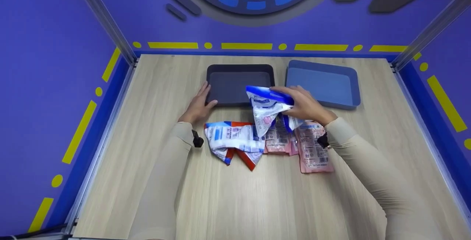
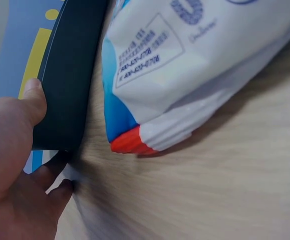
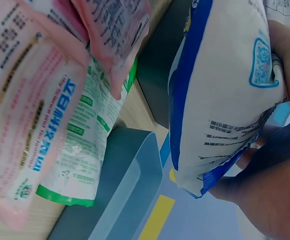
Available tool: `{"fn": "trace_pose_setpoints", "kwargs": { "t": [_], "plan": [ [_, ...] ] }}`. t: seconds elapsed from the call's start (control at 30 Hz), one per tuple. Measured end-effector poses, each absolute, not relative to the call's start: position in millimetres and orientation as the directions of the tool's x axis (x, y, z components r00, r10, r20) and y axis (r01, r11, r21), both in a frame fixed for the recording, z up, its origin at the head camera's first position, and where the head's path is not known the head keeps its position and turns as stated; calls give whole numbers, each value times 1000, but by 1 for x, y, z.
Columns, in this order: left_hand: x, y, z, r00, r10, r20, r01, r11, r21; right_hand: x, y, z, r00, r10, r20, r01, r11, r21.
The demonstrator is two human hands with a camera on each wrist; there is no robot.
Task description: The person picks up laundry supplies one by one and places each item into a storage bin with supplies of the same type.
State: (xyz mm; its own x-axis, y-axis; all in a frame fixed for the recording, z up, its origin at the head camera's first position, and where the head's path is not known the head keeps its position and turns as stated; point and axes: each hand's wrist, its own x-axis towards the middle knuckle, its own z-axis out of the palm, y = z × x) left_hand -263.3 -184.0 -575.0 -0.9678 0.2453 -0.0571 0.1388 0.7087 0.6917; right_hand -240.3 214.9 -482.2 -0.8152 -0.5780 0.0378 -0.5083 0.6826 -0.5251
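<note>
In the head view my left hand (image 1: pixel 198 108) rests at the front left corner of a dark grey tray (image 1: pixel 241 66). Its thumb lies along the front wall and its fingers along the left side. My right hand (image 1: pixel 303 103) grips a white plastic pouch (image 1: pixel 265 111) with blue edges, over the tray's front right corner. The right wrist view shows this white pouch (image 3: pixel 224 95) close up, creased where the fingers hold it. Just in front of the dark tray lies a white, blue and red pouch (image 1: pixel 235 137), whose corner reaches near my left hand in the left wrist view.
Pink pouches (image 1: pixel 314 151) lie on the table below my right hand, partly overlapping. A white and green pouch (image 3: pixel 80 155) shows beside them in the right wrist view. Behind my right hand stands a blue-grey tray (image 1: pixel 323 81). Blue panels (image 1: pixel 235 30) enclose the wooden table.
</note>
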Motion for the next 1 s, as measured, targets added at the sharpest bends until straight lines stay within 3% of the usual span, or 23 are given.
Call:
{"fn": "trace_pose_setpoints", "kwargs": {
  "t": [1.0],
  "plan": [
    [-263,-184,-576,-969,240,-54,138,710,690,-266,197,-481,-831,-544,120,-529,704,-473]
  ]
}}
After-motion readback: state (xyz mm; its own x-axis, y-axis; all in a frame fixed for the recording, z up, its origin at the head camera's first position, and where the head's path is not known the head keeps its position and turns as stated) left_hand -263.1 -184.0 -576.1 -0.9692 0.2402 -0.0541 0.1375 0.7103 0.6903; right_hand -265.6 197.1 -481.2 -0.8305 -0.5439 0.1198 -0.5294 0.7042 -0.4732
